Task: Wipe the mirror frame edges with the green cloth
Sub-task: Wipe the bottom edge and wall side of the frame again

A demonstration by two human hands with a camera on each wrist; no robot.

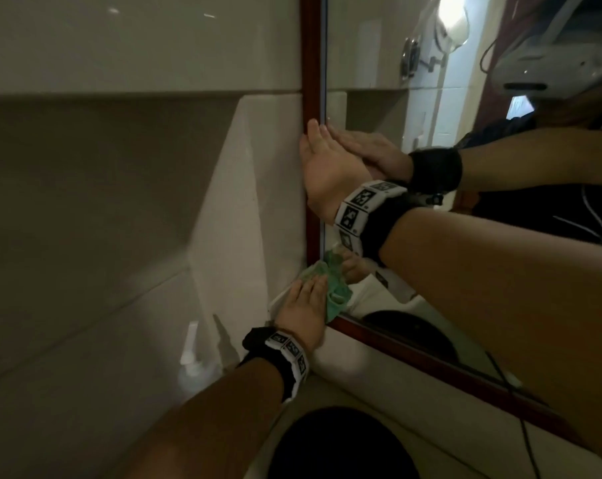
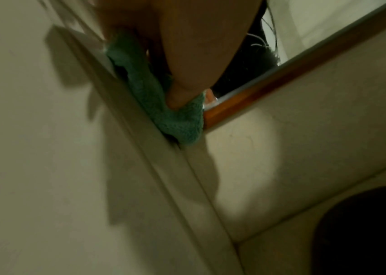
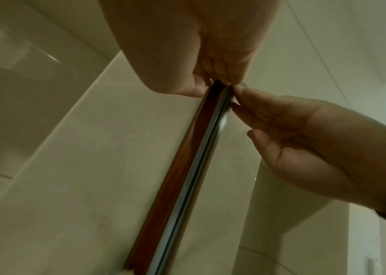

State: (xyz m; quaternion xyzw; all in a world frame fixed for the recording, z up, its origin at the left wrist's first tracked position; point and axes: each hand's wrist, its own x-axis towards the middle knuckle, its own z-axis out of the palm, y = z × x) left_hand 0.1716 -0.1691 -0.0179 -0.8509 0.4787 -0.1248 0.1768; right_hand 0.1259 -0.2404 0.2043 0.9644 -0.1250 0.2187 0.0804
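The mirror's red-brown wooden frame (image 1: 313, 63) runs down the wall and turns along the bottom edge. The green cloth (image 1: 337, 288) is bunched at the lower left corner of the frame. My left hand (image 1: 303, 305) holds it there, fingers lying over it. In the left wrist view my thumb digs into the green cloth (image 2: 178, 119) where it meets the frame (image 2: 269, 85). Higher up, my right hand (image 1: 327, 167) rests flat on the upright frame edge with straight fingers. The right wrist view shows its fingertips (image 3: 210, 81) touching the frame (image 3: 182, 158), with its reflection beside it.
Glossy beige wall tiles (image 1: 120, 167) lie left of the mirror. A clear pump bottle (image 1: 190, 361) stands below by the wall. A dark round basin (image 1: 341, 444) sits under my left forearm. A white ledge (image 1: 379, 371) runs below the bottom frame.
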